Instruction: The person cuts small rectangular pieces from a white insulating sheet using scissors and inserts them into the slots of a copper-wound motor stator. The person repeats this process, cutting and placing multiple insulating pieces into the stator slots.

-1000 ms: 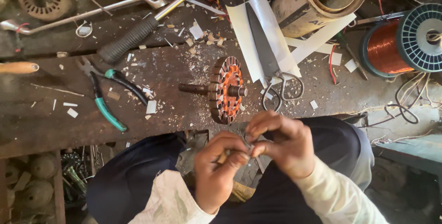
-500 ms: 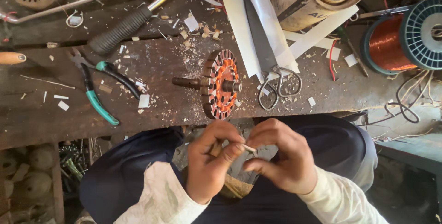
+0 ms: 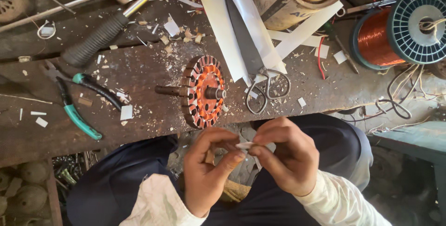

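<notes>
Hands (image 3: 253, 161) pinching level paper strip (image 3: 245, 146)

I see a white paper slip (image 3: 245, 145) between both hands. Rotor (image 3: 203, 91): orange face, dark slotted rim, grey shaft. Pliers (image 3: 74, 100): teal and black handles. Wire spool (image 3: 403, 27): copper-orange winding, teal ribbed flange. Scissors (image 3: 254, 63) dull grey on white paper sheets (image 3: 227, 26). Table (image 3: 139, 68) dark brown, flecked with pale scraps. Sleeves cream, trousers navy.

A scarred wooden worktop (image 3: 139, 68) is strewn with paper scraps. On it are laid pliers (image 3: 76, 100), a slotted rotor (image 3: 200, 91), scissors (image 3: 253, 58) on white paper strips (image 3: 227, 31), and a copper-wire spool (image 3: 399, 31).
</notes>
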